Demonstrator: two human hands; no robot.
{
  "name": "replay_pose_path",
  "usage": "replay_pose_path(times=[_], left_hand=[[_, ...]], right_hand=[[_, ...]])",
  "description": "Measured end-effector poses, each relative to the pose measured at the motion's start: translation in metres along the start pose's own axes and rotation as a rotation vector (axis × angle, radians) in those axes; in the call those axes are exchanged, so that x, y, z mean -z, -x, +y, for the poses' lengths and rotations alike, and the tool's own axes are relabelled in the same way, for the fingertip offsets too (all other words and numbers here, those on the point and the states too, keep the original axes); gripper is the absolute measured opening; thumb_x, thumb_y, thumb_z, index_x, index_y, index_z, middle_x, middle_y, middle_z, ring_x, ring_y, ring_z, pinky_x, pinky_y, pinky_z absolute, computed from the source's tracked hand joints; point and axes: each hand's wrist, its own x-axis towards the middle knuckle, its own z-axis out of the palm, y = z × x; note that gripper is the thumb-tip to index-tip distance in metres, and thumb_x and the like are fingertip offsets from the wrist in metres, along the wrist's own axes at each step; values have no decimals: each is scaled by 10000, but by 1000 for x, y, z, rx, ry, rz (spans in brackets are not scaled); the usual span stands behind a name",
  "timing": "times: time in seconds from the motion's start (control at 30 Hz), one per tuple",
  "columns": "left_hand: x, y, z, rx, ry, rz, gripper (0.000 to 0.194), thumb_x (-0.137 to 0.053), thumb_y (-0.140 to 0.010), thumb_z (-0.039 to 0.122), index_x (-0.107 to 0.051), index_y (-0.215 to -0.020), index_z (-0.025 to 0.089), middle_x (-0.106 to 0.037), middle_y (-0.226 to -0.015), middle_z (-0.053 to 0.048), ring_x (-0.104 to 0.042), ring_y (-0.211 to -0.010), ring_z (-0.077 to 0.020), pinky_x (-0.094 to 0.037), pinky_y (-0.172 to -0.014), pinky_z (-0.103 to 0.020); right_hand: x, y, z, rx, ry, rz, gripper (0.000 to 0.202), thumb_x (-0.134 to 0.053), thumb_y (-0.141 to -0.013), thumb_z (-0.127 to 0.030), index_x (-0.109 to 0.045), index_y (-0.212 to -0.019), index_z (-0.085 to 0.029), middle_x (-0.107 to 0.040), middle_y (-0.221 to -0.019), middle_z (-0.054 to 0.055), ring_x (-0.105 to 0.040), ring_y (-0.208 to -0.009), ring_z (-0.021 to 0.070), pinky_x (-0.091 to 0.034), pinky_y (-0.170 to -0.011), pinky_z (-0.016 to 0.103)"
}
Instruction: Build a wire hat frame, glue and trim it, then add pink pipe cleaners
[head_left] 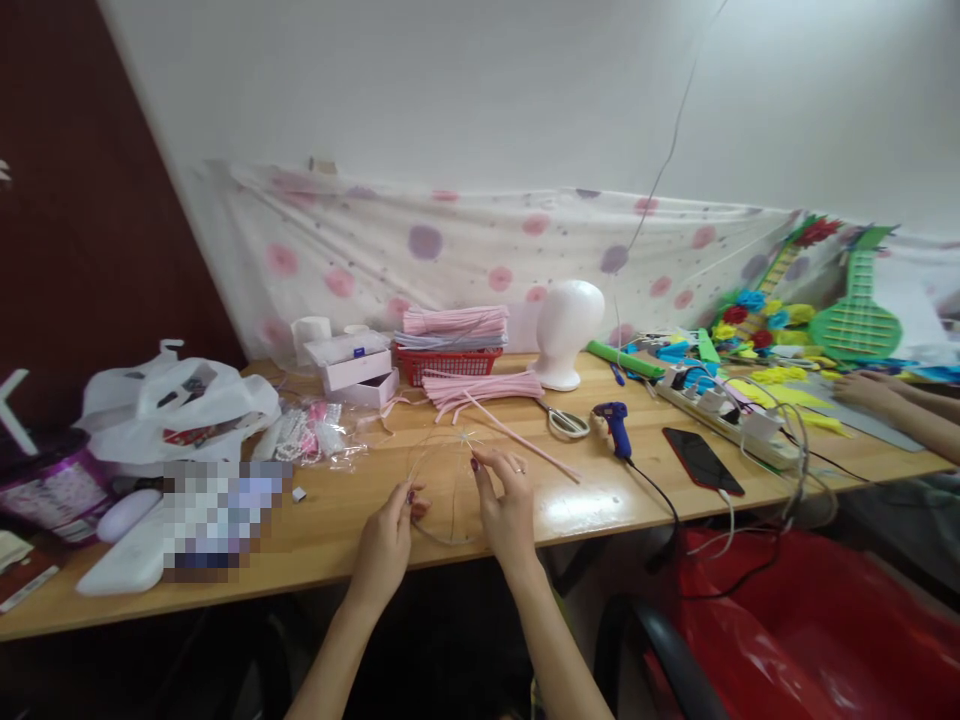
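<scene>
A thin wire frame (454,541) is held up over the front edge of the table, with curved wires running from a rim to a star-shaped crossing near its top. My left hand (386,540) pinches the frame's rim on the left side. With thumb and fingers closed, my right hand (508,505) grips a wire of the frame just below the crossing. Behind my hands a single pink strip (521,437) slants across the wood, leading from a pile of pink fuzzy strips (484,390).
A white foam head (568,335) stands behind a pair of scissors (564,420) and a blue glue gun (616,430). Right of these are a phone (703,461) and a power strip (731,425). A red basket (450,366) sits at the back. Another person's hands (870,390) are far right.
</scene>
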Motion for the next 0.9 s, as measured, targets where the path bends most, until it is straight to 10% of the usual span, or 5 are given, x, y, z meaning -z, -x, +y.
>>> replay_pose_path(times=[0.2,0.43,0.9], left_hand=[[3,-14,19,-3,81,33,456,-430,-935,537,-664,-1070,170,-767,-975,-115,-719,-1001,-263,-545,-915,-403],[-19,-46,50,-56,73,57,476,-341,-968,542,-619,-801,193,-550,-531,16,-554,-526,-172,-439,-592,-290],[-20,-35,26,20,106,121,488,-319,-945,592,-447,-631,240,-353,-484,59,-381,-447,-139,-310,-491,-264]], right_hand=[[7,-3,5,-26,-34,-68,175,-588,-924,-322,-740,-980,-256,-748,-937,60,-627,-954,253,-459,-880,411],[6,-2,6,-44,-56,-52,205,-604,-905,-344,-771,-1001,-275,-738,-917,64,-615,-928,256,-435,-899,443],[-2,7,1,-86,-108,-32,232,-590,-911,-366,-783,-1028,-311,-686,-855,41,-548,-945,245,-397,-952,449]])
